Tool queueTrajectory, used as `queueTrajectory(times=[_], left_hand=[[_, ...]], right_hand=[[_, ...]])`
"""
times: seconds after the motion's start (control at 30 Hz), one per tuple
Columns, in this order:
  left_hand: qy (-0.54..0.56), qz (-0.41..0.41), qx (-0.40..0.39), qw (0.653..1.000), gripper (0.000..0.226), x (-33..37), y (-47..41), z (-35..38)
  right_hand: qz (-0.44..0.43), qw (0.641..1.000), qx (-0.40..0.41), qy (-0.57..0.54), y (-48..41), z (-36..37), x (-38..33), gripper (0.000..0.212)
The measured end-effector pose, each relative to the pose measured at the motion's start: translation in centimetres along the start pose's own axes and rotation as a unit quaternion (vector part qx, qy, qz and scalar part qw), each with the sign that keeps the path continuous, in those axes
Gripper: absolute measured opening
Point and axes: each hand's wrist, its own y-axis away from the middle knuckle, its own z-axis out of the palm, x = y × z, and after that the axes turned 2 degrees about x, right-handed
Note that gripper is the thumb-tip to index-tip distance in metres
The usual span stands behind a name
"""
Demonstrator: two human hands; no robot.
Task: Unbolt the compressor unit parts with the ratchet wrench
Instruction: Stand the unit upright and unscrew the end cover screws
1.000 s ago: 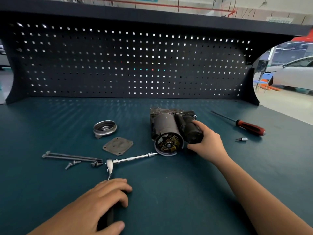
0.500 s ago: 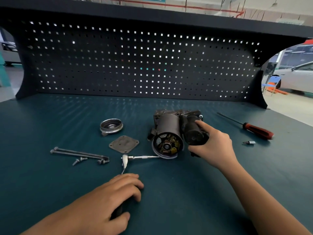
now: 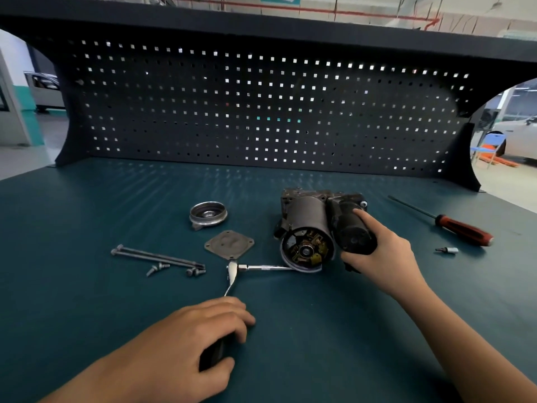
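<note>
The compressor unit (image 3: 308, 225) lies on the teal bench, its open motor end with brass parts facing me. My right hand (image 3: 380, 257) grips the black cylinder on the unit's right side. My left hand (image 3: 200, 341) holds the black handle of the ratchet wrench (image 3: 232, 271) near the front. The wrench's chrome extension bar (image 3: 267, 268) runs right from the ratchet head and its tip is hidden under the open motor end.
A round metal cap (image 3: 208, 214) and a square plate (image 3: 229, 244) lie left of the unit. Two long bolts (image 3: 157, 257) and short screws (image 3: 158, 269) lie further left. A red-handled screwdriver (image 3: 462, 229) and a small bit (image 3: 447, 250) are at right. A pegboard (image 3: 261, 112) backs the bench.
The extension bar's tip has slid right, from beside the unit's open end to under it. My view has shifted, so everything sits further right in frame. Both hands keep their holds.
</note>
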Motion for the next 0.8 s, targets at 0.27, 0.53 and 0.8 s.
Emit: queueTrajectory(times=[0.27, 0.53, 0.8], left_hand=[[-0.007, 0.007, 0.024, 1.000, 0.032, 0.3, 0.3, 0.0], [-0.010, 0.022, 0.046, 0.999, 0.025, 0.4, 0.3, -0.2], [-0.031, 0.030, 0.013, 0.999, 0.023, 0.3, 0.5, -1.0]], right_hand=[[0.054, 0.987, -0.136, -0.073, 0.8, -1.4, 1.0, 0.099], [0.061, 0.990, -0.075, -0.106, 1.0, -0.1, 1.5, 0.088], [0.058, 0.993, 0.004, -0.106, -0.8, 0.4, 2.6, 0.065]])
